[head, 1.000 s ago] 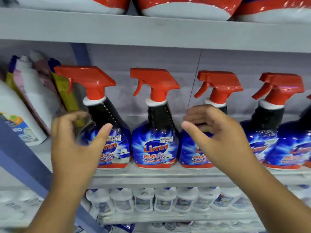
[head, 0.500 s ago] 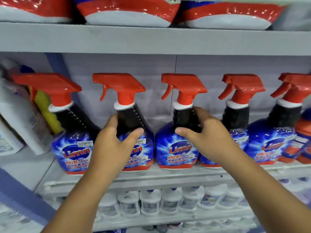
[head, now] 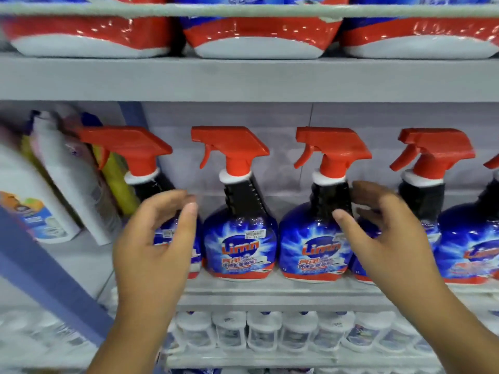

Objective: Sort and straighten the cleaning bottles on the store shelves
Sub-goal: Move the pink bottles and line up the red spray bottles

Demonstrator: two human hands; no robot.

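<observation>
Two hands up at the middle shelf [head: 270,295], both released, fingers loosely curved, holding nothing. Left hand [head: 154,247] hovers before the leftmost spray bottle [head: 145,168]; right hand [head: 383,238] sits just beside the third spray bottle [head: 313,244], contact unclear. Row of spray bottles upright, red triggers facing 9 o'clock, labels forward: this stretch looks mostly done. At 9 o'clock, tall white bottles [head: 73,190] lean; likely left to straighten. Glossy blue bulbous plastic bodies, dark necks, angular matte triggers.
</observation>
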